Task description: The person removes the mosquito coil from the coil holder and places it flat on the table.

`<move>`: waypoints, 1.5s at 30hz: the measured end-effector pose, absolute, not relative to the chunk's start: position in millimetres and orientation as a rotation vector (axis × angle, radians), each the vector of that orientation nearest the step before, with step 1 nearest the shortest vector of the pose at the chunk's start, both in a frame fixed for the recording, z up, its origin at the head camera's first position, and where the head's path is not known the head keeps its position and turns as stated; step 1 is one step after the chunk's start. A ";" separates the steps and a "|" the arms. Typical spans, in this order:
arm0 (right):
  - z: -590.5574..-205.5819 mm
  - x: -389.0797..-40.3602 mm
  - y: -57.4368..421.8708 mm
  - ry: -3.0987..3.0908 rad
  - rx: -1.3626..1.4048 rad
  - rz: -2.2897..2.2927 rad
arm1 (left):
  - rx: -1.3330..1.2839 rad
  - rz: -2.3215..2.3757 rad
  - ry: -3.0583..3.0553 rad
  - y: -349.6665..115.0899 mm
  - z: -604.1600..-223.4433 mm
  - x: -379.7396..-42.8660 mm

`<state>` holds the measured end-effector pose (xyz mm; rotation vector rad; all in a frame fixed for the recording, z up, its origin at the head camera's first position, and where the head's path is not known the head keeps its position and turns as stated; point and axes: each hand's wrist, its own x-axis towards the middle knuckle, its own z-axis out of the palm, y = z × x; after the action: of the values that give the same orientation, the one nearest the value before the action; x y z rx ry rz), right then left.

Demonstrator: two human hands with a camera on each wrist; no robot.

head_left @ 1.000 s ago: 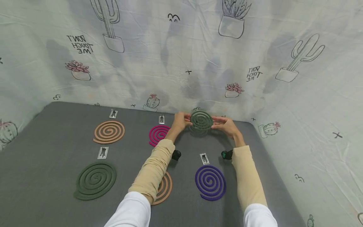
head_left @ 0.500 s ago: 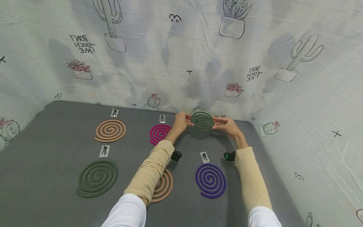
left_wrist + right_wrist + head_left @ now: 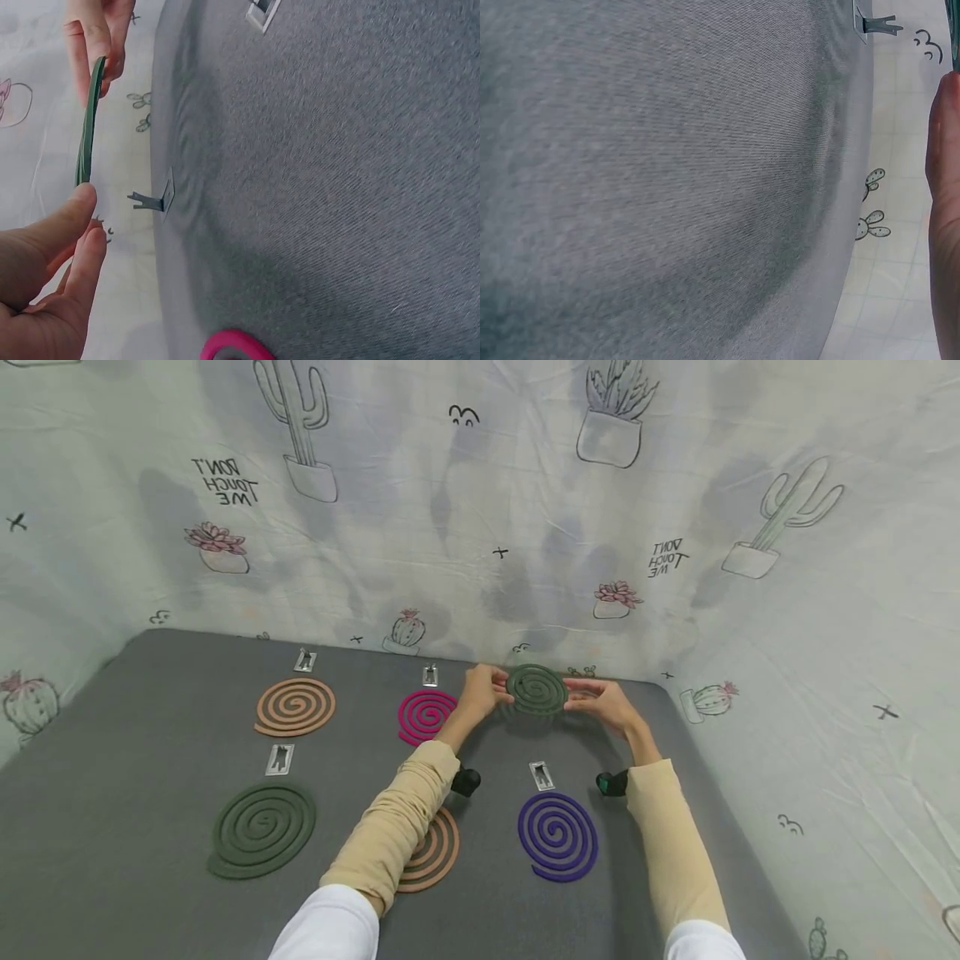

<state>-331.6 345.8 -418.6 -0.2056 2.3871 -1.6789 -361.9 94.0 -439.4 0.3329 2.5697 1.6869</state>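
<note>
A dark green mosquito coil (image 3: 537, 690) is held between my two hands, raised above the back edge of the table. My left hand (image 3: 478, 692) pinches its left rim between thumb and fingers, and my right hand (image 3: 606, 702) pinches the right rim. Seen edge-on in the left wrist view, the coil (image 3: 88, 127) spans the gap between both hands. A small metal coil stand (image 3: 168, 196) sits on the table apart from the coil, its forked tongue bent up. In the right wrist view only part of the right hand (image 3: 945, 165) shows.
On the grey table (image 3: 135, 735) lie an orange coil (image 3: 296, 707), a pink coil (image 3: 426, 717), another green coil (image 3: 262, 828), a purple coil (image 3: 558, 837) and an orange coil (image 3: 442, 856) partly behind my left forearm. Metal stands (image 3: 280, 759) lie near several coils. Patterned cloth (image 3: 495, 485) hangs behind.
Both hands keep their pinch on the green coil. It has come slightly lower and nearer to me, and its tilt differs a little. The head view has shifted slightly.
</note>
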 end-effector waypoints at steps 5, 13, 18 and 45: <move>-420.3 -327.7 344.7 2.384 -0.199 -1.681 | 0.284 1.690 2.598 91.1 -418.7 -333.2; -422.7 -322.6 345.1 2.382 -0.198 -1.677 | 0.286 1.722 2.616 91.7 -420.4 -322.1; -426.2 -319.1 346.0 2.375 -0.195 -1.677 | 0.271 1.682 2.643 91.2 -421.2 -315.2; -441.4 -301.6 349.4 2.345 -0.260 -1.538 | 0.240 1.259 2.652 99.9 -465.4 -342.6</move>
<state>-301.6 349.4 -441.4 -0.2599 2.3452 -1.5383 -342.6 99.9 -465.4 0.2405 2.6519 1.2594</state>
